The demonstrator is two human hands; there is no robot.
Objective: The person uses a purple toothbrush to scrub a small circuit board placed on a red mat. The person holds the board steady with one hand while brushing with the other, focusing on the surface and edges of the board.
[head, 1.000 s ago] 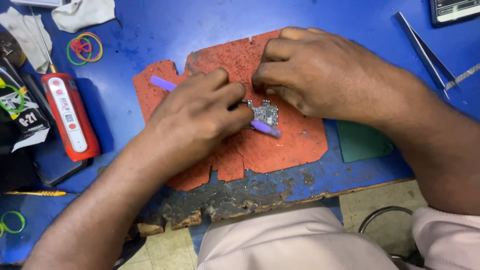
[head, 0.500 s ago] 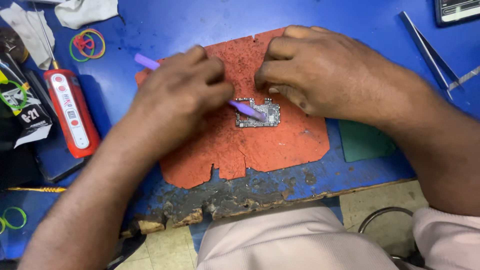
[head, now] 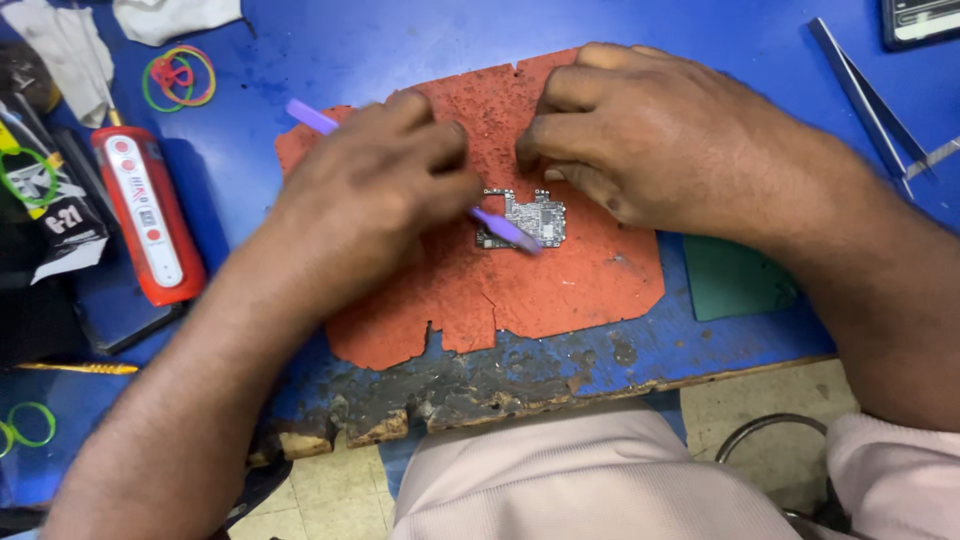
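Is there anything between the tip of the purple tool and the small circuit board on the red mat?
Nothing visible. The left hand holds the purple tool, and its tip already lies on the circuit board. The right hand rests at the board's upper edge, not across the tool's path. The red mat around the board is bare.

Open passage: the near half of the red work mat (head: 560, 290) lies bare below the circuit board (head: 525, 218). Obstacles: left hand (head: 380, 200) and right hand (head: 650, 140) flank the board; red canister (head: 148, 215) and rubber bands (head: 178, 76) crowd the left; tweezers (head: 870, 100) lie at the right.
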